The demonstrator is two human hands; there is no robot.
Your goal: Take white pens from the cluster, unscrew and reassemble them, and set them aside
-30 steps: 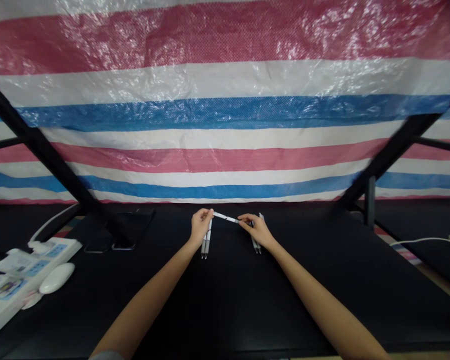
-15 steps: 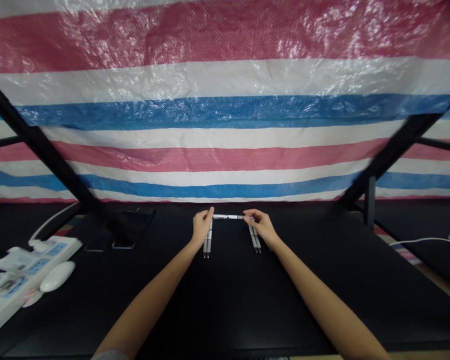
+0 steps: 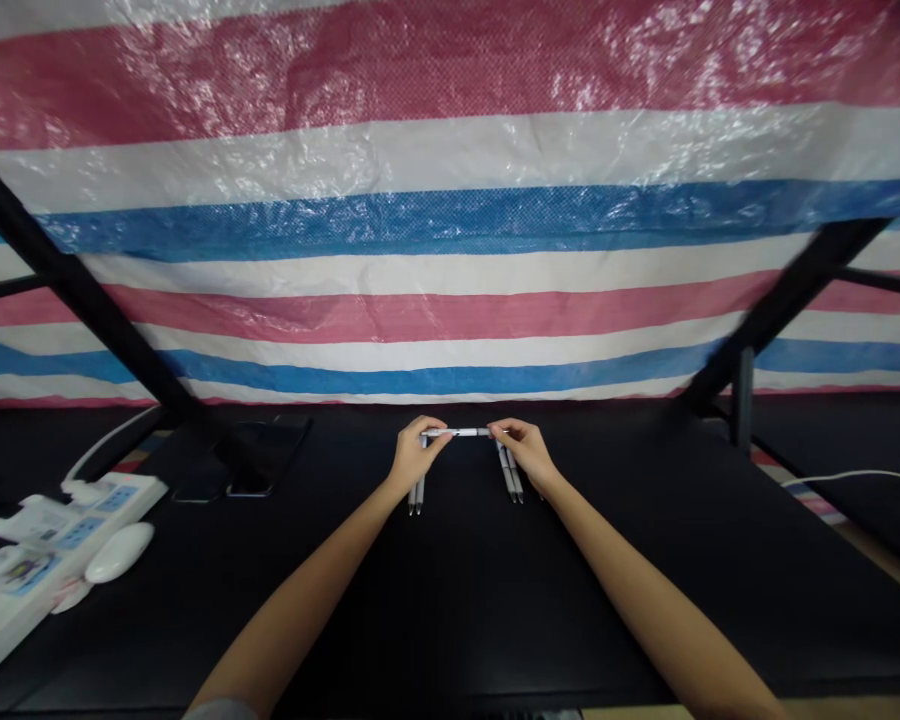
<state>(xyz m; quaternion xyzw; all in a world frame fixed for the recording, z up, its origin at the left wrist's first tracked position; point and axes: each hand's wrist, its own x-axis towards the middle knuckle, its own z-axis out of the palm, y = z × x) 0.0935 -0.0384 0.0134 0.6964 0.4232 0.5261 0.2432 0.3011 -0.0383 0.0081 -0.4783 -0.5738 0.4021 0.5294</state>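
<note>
A white pen (image 3: 465,432) with dark marks lies crosswise between my hands, close to the far side of the black table. My left hand (image 3: 414,450) pinches its left end between thumb and fingers. At the other end, my right hand (image 3: 523,450) also grips it, fingers closed. Below my left hand a pair of pens (image 3: 416,497) lies side by side, tips toward me, their upper parts hidden by the hand. Another pair of pens (image 3: 511,480) lies slightly slanted beside my right hand, partly covered by it at the top.
A white power strip (image 3: 67,545) with plugs and a white computer mouse (image 3: 120,552) sit at the left. Dark phones (image 3: 251,475) lie behind them. Black frame bars (image 3: 127,325) slant up at both sides before a striped plastic sheet (image 3: 450,330). A white cable (image 3: 855,475) runs at right.
My left hand has shifted slightly right, and its thumb and fingers now close on the left end of the crosswise pen. My right hand stays at the other end.
</note>
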